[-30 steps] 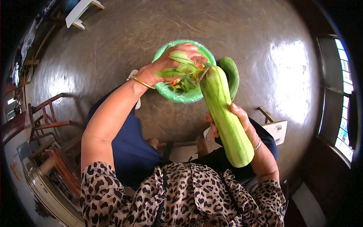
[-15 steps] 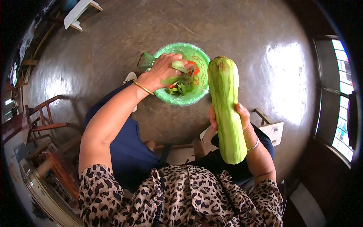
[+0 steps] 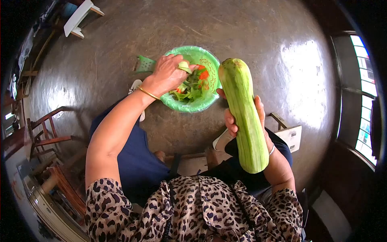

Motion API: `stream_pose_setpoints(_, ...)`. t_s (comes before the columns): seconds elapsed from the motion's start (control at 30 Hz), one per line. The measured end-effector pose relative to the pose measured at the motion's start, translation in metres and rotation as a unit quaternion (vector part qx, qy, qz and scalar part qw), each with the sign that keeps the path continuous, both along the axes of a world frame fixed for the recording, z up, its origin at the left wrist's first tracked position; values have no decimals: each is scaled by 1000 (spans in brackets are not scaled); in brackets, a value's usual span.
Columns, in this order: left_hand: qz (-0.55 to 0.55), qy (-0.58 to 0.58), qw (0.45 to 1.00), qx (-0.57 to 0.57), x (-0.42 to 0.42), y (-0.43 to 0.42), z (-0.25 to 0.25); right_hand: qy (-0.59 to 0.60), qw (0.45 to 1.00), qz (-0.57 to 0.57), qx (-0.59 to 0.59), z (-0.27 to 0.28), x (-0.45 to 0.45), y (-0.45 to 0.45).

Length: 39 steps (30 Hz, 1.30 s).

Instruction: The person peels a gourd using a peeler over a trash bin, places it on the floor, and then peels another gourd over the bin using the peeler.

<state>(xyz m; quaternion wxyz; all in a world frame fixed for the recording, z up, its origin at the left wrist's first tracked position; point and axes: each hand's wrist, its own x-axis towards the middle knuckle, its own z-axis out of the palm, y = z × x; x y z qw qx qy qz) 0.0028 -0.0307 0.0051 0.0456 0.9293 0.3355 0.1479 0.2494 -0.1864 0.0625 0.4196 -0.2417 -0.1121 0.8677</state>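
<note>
My right hand [image 3: 260,117] is wrapped round a long, pale green squash [image 3: 244,121] with a ridged, striped surface. It is held tilted, its stem end up by the bin's right rim and its thick lower end over my lap. My left hand [image 3: 169,72] is over the left part of a green bin [image 3: 197,108] lined with a clear plastic bag. Its fingers are curled, with a pale green piece [image 3: 184,66] showing at the fingertips; the inside of the hand is hidden. Green peelings [image 3: 187,92] and orange-red scraps [image 3: 204,75] lie in the bin.
A green perforated piece [image 3: 145,64] sticks out left of the bin. A white bench [image 3: 78,17] stands at the far left, a wooden chair [image 3: 50,129] at the left. By my right knee is a white board-like seat [image 3: 291,137]. Windows [image 3: 366,92] line the right wall.
My left hand has shifted slightly left and up, uncovering more scraps. The squash has tilted, its lower end swinging right, and my right hand's fingers have changed position on it.
</note>
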Motion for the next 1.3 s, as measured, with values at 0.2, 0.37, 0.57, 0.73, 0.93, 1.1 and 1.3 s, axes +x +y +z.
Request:
stream_pose_setpoints(0.2, -171, -192, 962, -90, 38, -7, 46, 49, 986, 11, -157, -13, -4, -1)
stream_pose_setpoints(0.37, -193, -209, 952, -113, 42, -19, 50, 109, 980, 72, -153, -28, -9, -10)
stream_pose_setpoints(0.57, -188, -166, 967, -50, 16, 8, 27, 71, 985, 94, -124, -22, -7, -9)
stream_pose_setpoints(0.73, -194, -177, 965, -4, 15, 13, 34, 48, 991, 80, -99, -12, -6, -4)
stream_pose_setpoints(0.93, -103, -110, 988, -32, 4, 18, 18, -74, 996, 52, -9, 11, 1, -5)
stream_pose_setpoints(1.1, 20, 79, 991, -110, -1, 3, -18, -195, 972, -117, -55, 16, 20, 10)
stream_pose_setpoints(1.3, 67, 151, 961, -221, -2, 10, 6, -266, 941, -190, -89, 23, 49, 29)
